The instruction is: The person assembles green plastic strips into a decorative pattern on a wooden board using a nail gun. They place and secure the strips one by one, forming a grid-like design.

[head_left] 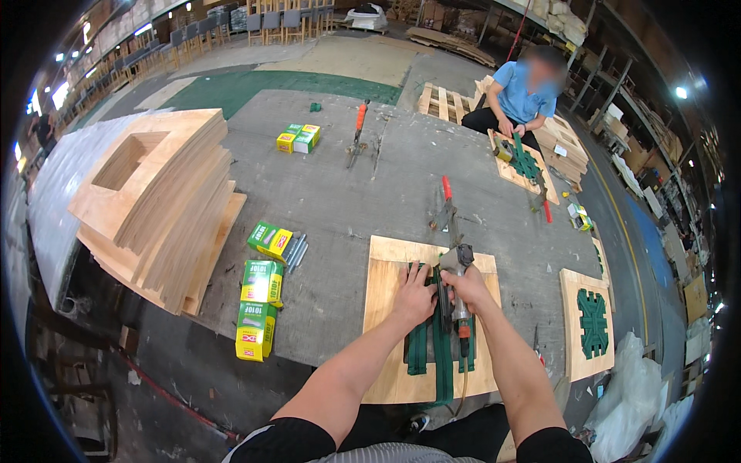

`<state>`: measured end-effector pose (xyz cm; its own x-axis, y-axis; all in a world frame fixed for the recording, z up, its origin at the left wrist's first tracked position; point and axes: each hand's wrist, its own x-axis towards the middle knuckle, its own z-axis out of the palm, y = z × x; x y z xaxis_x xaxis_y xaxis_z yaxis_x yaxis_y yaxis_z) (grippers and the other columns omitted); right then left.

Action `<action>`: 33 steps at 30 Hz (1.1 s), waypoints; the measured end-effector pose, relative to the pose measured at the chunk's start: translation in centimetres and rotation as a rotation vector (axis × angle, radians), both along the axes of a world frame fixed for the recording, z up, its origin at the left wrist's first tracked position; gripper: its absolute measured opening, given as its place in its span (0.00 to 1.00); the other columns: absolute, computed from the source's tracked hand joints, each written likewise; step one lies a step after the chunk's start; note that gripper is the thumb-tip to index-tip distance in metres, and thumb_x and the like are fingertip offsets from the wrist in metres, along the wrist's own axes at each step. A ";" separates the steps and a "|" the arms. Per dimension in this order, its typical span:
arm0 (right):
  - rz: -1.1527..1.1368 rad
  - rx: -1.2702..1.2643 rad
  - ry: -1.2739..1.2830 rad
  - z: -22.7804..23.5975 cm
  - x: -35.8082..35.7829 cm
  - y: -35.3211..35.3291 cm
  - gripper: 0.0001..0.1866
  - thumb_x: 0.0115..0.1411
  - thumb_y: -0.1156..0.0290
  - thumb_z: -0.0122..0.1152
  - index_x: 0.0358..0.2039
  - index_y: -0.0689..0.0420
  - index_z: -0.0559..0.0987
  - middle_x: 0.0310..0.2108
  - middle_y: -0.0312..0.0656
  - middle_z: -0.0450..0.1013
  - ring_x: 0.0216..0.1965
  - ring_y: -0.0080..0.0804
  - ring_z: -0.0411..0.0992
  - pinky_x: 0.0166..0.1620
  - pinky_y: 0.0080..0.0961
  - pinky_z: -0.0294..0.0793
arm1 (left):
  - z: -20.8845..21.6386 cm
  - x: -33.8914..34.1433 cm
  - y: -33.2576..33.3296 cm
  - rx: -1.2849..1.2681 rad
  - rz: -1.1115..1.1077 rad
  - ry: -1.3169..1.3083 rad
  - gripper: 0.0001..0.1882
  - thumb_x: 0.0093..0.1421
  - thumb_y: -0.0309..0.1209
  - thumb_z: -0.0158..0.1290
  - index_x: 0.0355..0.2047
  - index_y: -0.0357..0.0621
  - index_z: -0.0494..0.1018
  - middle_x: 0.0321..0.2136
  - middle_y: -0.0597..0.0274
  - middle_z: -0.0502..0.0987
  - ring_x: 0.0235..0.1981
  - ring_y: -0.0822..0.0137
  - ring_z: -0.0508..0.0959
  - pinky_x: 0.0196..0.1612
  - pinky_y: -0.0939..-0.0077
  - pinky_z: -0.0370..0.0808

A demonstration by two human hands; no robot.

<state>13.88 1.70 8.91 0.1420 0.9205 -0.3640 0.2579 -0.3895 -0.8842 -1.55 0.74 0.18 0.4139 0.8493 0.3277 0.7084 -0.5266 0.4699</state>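
On the table in front of me lies a plywood panel [384,339] with green webbing straps [443,363] running over its middle. My left hand [417,295] rests on the webbing, fingers stretched forward along a strap. A pneumatic staple gun [461,255] is gripped in my right hand [468,288]. Its nose points at the panel's far part, close beside my left fingers, and an air hose trails toward me. My right hand partly covers the tool, and the two hands hide part of the straps. Just beyond the panel lies a red-handled tool [448,194].
At left stands a tall stack of plywood panels [189,185]; yellow-green staple boxes [262,282] and loose staple strips [296,252] lie beside it. Another orange-handled tool [360,119] lies farther off. A co-worker [525,89] handles a webbed panel [505,171] at far right. Nearer right is a finished-looking webbed panel [573,324].
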 end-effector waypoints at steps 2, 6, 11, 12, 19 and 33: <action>-0.004 0.008 -0.004 -0.1 -0.4 0.3 0.13 0.64 0.72 0.67 0.45 0.62 0.75 0.29 0.39 0.75 0.16 0.24 0.68 0.18 0.26 0.68 | -0.1 0.0 0.2 0.025 0.011 -0.009 0.15 0.60 0.40 0.61 0.46 0.51 0.85 0.67 0.48 0.66 0.73 0.42 0.56 0.75 0.40 0.48; 0.017 0.005 -0.013 -0.3 0.3 0.1 0.12 0.64 0.72 0.67 0.44 0.62 0.75 0.28 0.38 0.74 0.17 0.24 0.68 0.18 0.25 0.68 | -0.1 0.3 0.1 -0.006 0.002 -0.024 0.14 0.59 0.39 0.62 0.43 0.50 0.86 0.66 0.48 0.67 0.73 0.42 0.57 0.75 0.40 0.48; 0.010 0.024 -0.009 -0.8 0.7 -0.5 0.13 0.63 0.73 0.68 0.44 0.61 0.75 0.29 0.37 0.74 0.17 0.24 0.68 0.18 0.25 0.68 | -0.3 0.4 0.2 0.017 0.004 -0.046 0.13 0.58 0.38 0.63 0.42 0.49 0.86 0.66 0.45 0.66 0.72 0.42 0.57 0.74 0.40 0.49; 0.004 0.015 -0.018 -0.7 0.6 -0.4 0.13 0.62 0.73 0.68 0.44 0.60 0.75 0.29 0.37 0.74 0.17 0.24 0.68 0.18 0.25 0.68 | -0.3 0.4 0.2 0.018 0.009 -0.050 0.13 0.58 0.38 0.63 0.42 0.49 0.86 0.65 0.45 0.67 0.72 0.42 0.57 0.74 0.40 0.49; 0.007 -0.008 -0.032 -0.3 1.1 -0.4 0.13 0.62 0.73 0.69 0.43 0.60 0.75 0.28 0.36 0.73 0.16 0.24 0.69 0.17 0.26 0.68 | -0.2 0.2 0.2 0.016 0.002 -0.050 0.13 0.58 0.38 0.63 0.42 0.50 0.86 0.64 0.45 0.67 0.71 0.42 0.58 0.74 0.40 0.49; -0.020 -0.025 -0.079 -0.5 3.7 0.1 0.14 0.62 0.70 0.70 0.46 0.57 0.77 0.29 0.37 0.74 0.19 0.27 0.72 0.21 0.29 0.73 | -0.1 0.8 0.3 0.022 0.000 -0.067 0.14 0.58 0.39 0.63 0.43 0.50 0.87 0.64 0.46 0.67 0.71 0.42 0.60 0.73 0.41 0.51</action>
<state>17.57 1.75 8.44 0.1894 0.9079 -0.3740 0.3181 -0.4171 -0.8514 -0.76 1.01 0.05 0.3903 0.8417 0.3730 0.6759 -0.5371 0.5046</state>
